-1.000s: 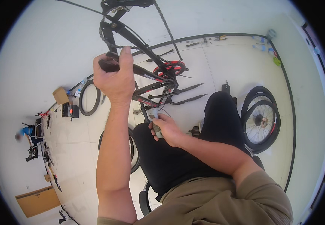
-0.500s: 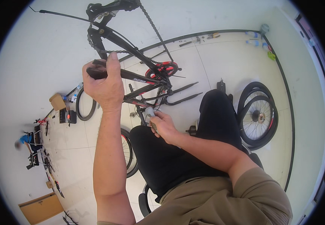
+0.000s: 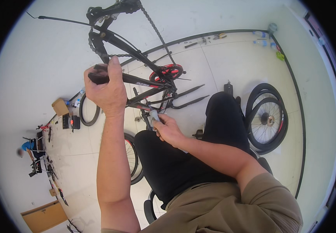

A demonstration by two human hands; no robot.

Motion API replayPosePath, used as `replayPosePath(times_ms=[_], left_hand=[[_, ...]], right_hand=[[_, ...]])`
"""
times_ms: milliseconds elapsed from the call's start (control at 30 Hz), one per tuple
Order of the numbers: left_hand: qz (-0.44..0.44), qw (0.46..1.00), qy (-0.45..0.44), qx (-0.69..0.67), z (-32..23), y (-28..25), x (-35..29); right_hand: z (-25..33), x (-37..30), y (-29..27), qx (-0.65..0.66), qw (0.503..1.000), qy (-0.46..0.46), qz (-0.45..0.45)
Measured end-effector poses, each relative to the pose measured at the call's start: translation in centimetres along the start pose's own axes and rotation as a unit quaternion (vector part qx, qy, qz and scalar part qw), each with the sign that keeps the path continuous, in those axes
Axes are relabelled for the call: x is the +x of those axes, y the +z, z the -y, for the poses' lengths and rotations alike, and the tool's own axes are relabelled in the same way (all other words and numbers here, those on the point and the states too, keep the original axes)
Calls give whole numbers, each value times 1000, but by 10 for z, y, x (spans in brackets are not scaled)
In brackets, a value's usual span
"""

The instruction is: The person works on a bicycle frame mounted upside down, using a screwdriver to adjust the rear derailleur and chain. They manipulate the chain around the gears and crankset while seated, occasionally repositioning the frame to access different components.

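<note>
The black bicycle frame (image 3: 144, 82), with red and white markings, stands tilted before me without wheels fitted. My left hand (image 3: 107, 89) is wrapped round a tube at its raised rear end, near the hanging chain (image 3: 155, 27). Low on the frame, close to my left knee, my right hand (image 3: 170, 132) is closed round a grey tool (image 3: 154, 115) whose tip points at the frame tubes; its exact kind does not show. Beyond both hands sits the red and black chainring (image 3: 168, 73). The fork (image 3: 191, 99) reaches out to the right.
Two wheels (image 3: 267, 118) lie overlapped at my right. A tire (image 3: 89, 110) and another wheel (image 3: 136, 159) are at left. Tools (image 3: 202, 42) and bottles (image 3: 260, 42) line the far wall. An open toolbox (image 3: 74, 121) stands beside a carton (image 3: 60, 106). Another person (image 3: 27, 146) works far left.
The frame's rear end and my left hand have shifted slightly left. My right hand keeps the grey tool at nearly the same place, with a small shift of the fingers.
</note>
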State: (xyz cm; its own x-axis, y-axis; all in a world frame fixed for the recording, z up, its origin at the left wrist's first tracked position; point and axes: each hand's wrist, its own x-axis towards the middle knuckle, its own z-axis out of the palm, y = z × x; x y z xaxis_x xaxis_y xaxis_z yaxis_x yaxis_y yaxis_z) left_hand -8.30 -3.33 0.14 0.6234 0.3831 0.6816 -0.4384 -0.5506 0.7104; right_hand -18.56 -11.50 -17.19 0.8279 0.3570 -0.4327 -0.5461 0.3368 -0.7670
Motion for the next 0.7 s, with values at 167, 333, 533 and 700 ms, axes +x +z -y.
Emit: replayPosePath(times_ms=[167,333,533,700], left_hand=[[9,1000,-17,-2,-4,-1,-2],[11,1000,-20,-5,-9,0,-3],[5,1000,-1,-16,0,-1,-1],[3,1000,-9,-25,-3,1,-2]], right_hand=[[-10,-1,1,-7,1000,-11,-8],[-21,5,-5,-12,1000,-21,-7],[-17,3,-5,7,999,-34,-20],[-17,2,-5,16,999,-38,-18]])
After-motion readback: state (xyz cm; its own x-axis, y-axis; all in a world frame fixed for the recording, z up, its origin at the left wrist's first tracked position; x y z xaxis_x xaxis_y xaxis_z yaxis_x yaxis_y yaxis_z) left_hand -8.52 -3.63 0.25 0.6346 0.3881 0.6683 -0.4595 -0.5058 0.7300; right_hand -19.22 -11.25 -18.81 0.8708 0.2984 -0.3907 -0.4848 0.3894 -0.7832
